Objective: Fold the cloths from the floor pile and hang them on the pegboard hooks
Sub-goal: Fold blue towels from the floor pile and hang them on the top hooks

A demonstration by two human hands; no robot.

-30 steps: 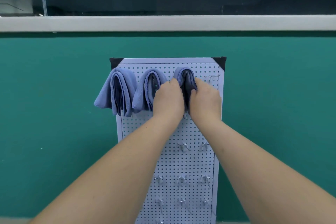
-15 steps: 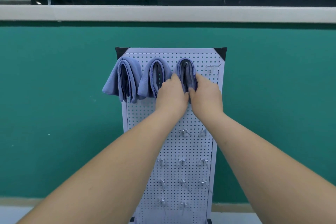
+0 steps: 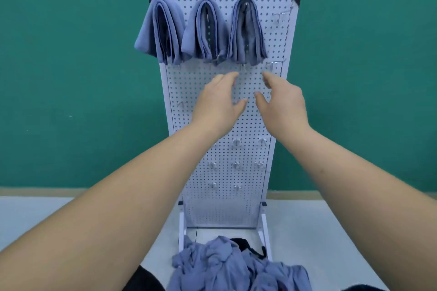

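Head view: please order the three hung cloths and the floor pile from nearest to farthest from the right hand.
1. Right cloth, just above the right hand.
2. Middle cloth, up-left.
3. Left cloth, further left.
4. Floor pile, far below.

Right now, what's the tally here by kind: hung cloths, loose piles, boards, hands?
Folded blue cloths, hung: 3
Loose cloth pile: 1
Pegboard: 1
Hands, left hand and right hand, both empty: 2
Total: 7
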